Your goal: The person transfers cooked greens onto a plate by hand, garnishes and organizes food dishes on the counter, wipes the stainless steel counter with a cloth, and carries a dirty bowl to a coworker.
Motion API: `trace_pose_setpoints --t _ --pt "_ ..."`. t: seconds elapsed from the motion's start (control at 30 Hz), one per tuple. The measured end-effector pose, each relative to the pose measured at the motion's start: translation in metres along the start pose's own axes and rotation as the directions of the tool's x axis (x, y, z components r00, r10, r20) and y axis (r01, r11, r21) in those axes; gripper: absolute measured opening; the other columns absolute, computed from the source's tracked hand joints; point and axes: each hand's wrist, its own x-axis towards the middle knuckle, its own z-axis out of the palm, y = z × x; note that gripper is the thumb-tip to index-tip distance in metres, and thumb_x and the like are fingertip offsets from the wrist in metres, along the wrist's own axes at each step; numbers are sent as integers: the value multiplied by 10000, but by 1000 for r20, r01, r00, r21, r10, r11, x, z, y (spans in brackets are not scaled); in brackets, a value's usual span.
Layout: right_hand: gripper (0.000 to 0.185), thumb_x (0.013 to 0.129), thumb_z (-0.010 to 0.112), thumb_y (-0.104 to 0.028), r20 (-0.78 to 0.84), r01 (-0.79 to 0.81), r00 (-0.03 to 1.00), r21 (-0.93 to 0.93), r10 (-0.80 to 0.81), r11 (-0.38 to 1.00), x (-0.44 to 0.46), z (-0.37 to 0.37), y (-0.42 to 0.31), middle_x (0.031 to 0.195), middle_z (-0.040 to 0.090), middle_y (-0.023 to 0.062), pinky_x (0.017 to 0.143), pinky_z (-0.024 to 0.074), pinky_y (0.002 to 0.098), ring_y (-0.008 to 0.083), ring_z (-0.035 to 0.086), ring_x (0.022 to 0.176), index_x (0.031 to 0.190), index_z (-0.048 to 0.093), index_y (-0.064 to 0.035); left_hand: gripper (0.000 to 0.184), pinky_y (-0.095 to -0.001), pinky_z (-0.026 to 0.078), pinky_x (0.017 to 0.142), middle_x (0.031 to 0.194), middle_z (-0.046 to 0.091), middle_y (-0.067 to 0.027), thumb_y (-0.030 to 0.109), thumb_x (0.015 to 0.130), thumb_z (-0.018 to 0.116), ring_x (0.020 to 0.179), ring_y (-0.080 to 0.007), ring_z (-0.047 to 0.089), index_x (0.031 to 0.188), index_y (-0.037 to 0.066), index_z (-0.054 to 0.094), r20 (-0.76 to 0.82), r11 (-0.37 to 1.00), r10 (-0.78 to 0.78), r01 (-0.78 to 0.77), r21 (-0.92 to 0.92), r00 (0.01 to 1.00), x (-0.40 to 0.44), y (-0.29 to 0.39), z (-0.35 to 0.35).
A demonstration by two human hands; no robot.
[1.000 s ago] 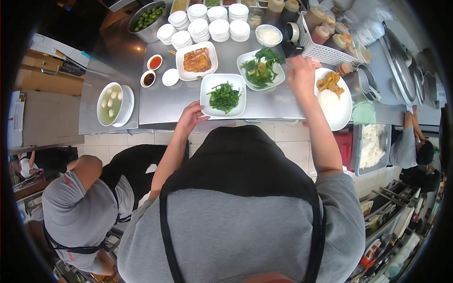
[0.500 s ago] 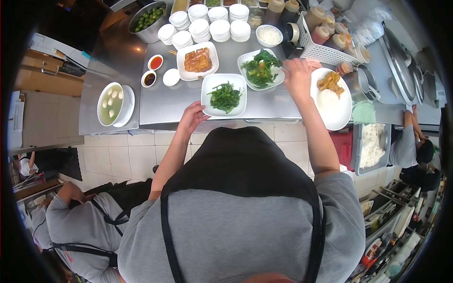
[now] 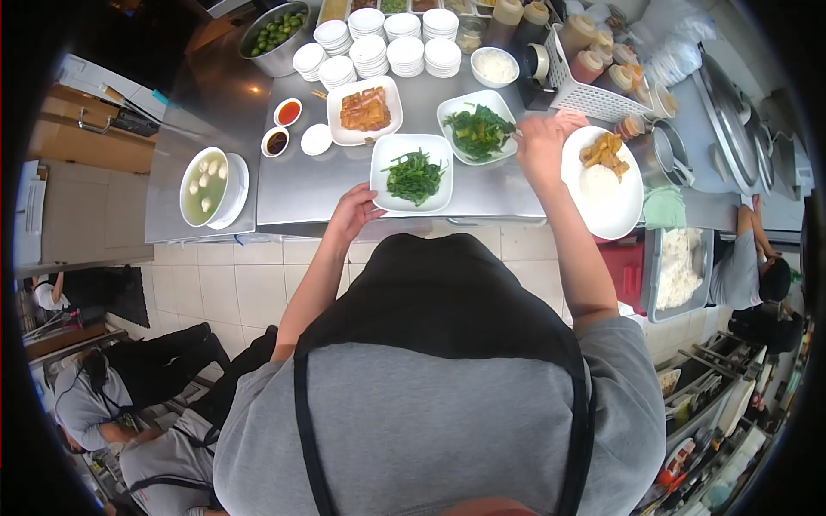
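One square dish [image 3: 383, 151] of greens [image 3: 414, 178] sits on the counter [image 3: 301, 193], left hand [image 3: 353, 212] at its left rim, fingers spread; right hand [image 3: 540, 148], fingertips bunched, meets a second dish [image 3: 501, 105] (whether either grips, I cannot tell).

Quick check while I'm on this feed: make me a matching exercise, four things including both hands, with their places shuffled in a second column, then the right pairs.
Things
1. left hand
2. right hand
3. soup bowl
4. small bowl of white food

Places
A. beyond the farther greens dish
B. at the left edge of the near greens dish
C. toward the left end of the counter
D. at the right edge of the farther greens dish

Pairs: 1-B, 2-D, 3-C, 4-A
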Motion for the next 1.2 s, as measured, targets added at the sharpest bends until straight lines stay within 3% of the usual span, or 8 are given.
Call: trace_pose_setpoints --t 0.37,0.63,0.77,0.83,0.93,1.03,1.1,1.2 --pt "173 656 623 -65 -29 77 997 107 -74 991 27 -47 -49 778 541 53 696 367 375 262 483 772 827 594 -68 382 -334 514 758 1030 566 -125 106 796 525 904 -202 588 1138 -26 418 -3 1000 5 -5 -12 1000 -1 -1 -1" --pt "203 618 651 -97 241 339 900 133 -362 931 4 42 -102 816 536 33 716 366 372 226 471 858 811 592 -72 392 -339 514 761 1032 564 -126 109 793 532 907 -204 586 1143 -27 417 1 999 19 -19 -34 1000 -1 -3 -1" --pt "138 672 543 -94 405 264 867 122 -291 957 14 33 -103 854 543 46 757 365 371 229 479 906 798 600 -92 395 -339 512 766 1037 562 -126 110 798 530 909 -204 584 1149 -29 414 -9 999 20 -20 -27 1000 -1 -3 -3" --pt "183 623 673 -124 402 260 878 59 -261 964 24 12 -103 845 550 32 762 375 383 218 482 910 787 611 -72 392 -339 511 769 1039 561 -126 110 801 528 910 -206 584 1150 -30 414 -3 999 19 -19 -32 1000 -1 -3 -1" --pt "175 629 665 -124 406 242 871 136 -277 961 28 -1 -95 844 561 39 750 394 388 225 496 887 791 618 -79 385 -324 503 760 1020 569 -113 106 811 531 891 -201 589 1153 -34 424 -18 999 10 -11 -47 1000 -9 2 5" --pt "110 691 569 -149 388 155 905 82 -174 985 35 1 -61 839 567 53 709 398 375 235 506 879 752 623 -76 400 -309 501 752 1002 576 -110 135 816 546 882 -193 592 1163 -31 435 -79 995 14 -6 98 997 -23 13 8" --pt "110 688 579 -151 332 79 940 29 -84 996 44 3 -36 824 569 56 699 404 380 239 510 875 751 621 -72 395 -283 492 730 956 592 -100 171 809 569 847 -171 595 1148 -12 477 -182 891 48 40 452 982 -31 20 2" --pt "115 681 600 -154 243 -23 969 -30 30 999 53 33 -13 804 573 60 692 412 385 243 516 872 755 621 -69 356 -259 480 697 912 604 -86 191 804 579 809 -151 592 1106 11 523 -179 803 133 0 596 975 -36 33 4"
